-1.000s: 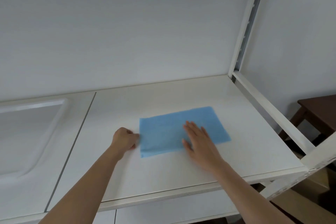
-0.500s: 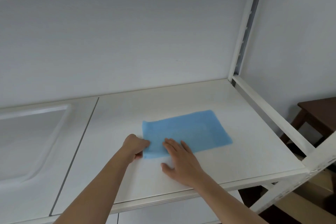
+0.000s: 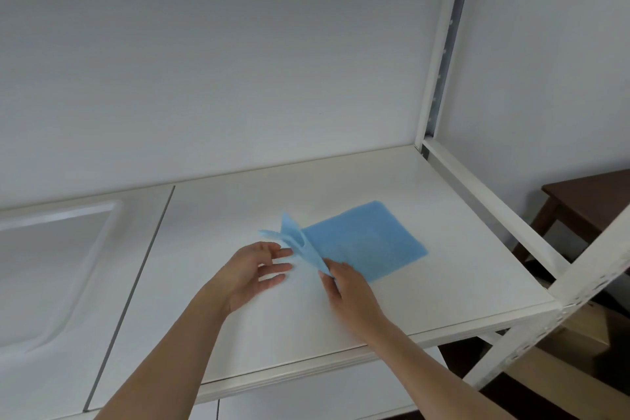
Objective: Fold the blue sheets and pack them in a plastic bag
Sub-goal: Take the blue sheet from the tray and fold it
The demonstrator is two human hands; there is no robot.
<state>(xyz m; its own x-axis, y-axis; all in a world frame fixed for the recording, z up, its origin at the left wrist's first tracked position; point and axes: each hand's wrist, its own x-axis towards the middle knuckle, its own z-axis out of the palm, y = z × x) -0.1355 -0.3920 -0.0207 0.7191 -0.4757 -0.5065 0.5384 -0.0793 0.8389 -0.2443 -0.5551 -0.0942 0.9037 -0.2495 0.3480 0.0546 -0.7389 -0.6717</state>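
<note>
Cloth lay in the middle of the frame, a little right of center, on the white shelf (image 3: 426,300): the blue sheet (image 3: 368,242), most of it flat, with its left end lifted and standing up in a loose, doubled flap. My right hand (image 3: 347,290) came in from the lower right and pinched the near corner of that raised end between thumb and fingertips, so the grip was on the sheet itself. My left hand (image 3: 254,271) sat just left of the flap, palm turned inward, fingers spread and relaxed, gripping nothing; its fingertips were close to the lifted edge, though I could not tell whether they touched it. I judged this to be the folding step, a fold in the making, the left end being carried over toward the right half. No plastic bag showed anywhere in the frame, so packing looked to be well off. The next move, as I read it, called for swinging the pinched end across to meet the far right edge, lining the corners up, and then flattening the crease with the free left hand. The flap was soft and already split into two leaves at the top, so it could sag or twist on the way over and land crooked. At the far left of the frame a shallow molded tray (image 3: 51,269) was set into the surface, and at the right edge a dark wooden stool (image 3: 586,201) stood beyond the white rack post (image 3: 439,54).
</note>
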